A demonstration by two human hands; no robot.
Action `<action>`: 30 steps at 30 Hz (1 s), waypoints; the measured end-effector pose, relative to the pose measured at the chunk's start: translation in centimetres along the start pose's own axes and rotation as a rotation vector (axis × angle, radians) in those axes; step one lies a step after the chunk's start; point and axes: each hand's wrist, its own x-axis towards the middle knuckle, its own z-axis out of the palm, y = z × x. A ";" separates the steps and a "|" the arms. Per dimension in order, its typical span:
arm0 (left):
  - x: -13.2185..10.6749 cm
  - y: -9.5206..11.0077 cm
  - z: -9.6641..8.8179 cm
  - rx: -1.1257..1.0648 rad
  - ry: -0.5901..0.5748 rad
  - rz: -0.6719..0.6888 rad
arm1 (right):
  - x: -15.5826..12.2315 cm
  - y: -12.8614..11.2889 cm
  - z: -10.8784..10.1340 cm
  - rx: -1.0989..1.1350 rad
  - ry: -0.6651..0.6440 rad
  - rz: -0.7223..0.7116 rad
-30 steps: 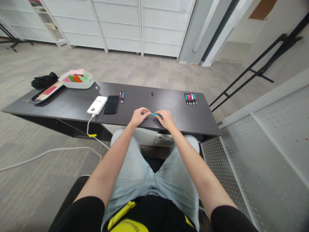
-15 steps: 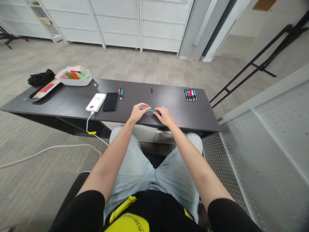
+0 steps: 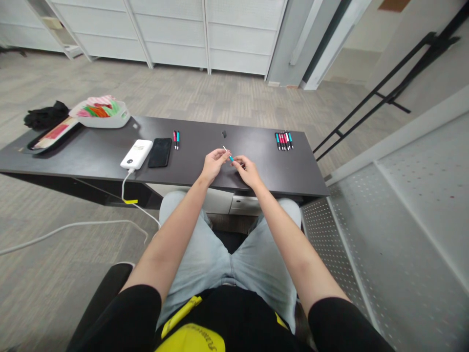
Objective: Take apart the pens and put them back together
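Observation:
Above the front part of the dark desk (image 3: 198, 168), both hands meet at a blue pen (image 3: 231, 158). A thin white piece sticks out of its upper left end, between the hands. My left hand (image 3: 214, 165) is closed, with thumb and fingertips pinching the pen near that white end. My right hand (image 3: 246, 171) pinches the blue lower end; its fingers hide the rest of the pen. Just beyond the hands lie a few small black parts (image 3: 224, 134), too small to name. Two pens (image 3: 176, 140), one red and one blue, rest to the left.
A row of several pens (image 3: 284, 141) lies at the desk's right. Left of my hands are a black phone (image 3: 160, 152) and a white power bank (image 3: 137, 154) with a cable (image 3: 123, 188). Farther left stand a white basket (image 3: 122, 117), a black tray (image 3: 54, 145) and black cloth (image 3: 46, 116).
The pen has turned from nearly level to slanted, its white end now pointing up and away. Both hands have shifted slightly, and the head view has moved a little to the right.

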 end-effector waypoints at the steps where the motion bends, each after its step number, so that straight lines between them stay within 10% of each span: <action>1: 0.1 -0.1 0.2 -0.006 0.014 0.006 | 0.0 0.0 0.0 0.002 -0.007 -0.009; 30: -0.6 -1.2 0.6 -0.061 0.121 0.032 | 0.1 0.3 -0.1 0.002 -0.081 0.015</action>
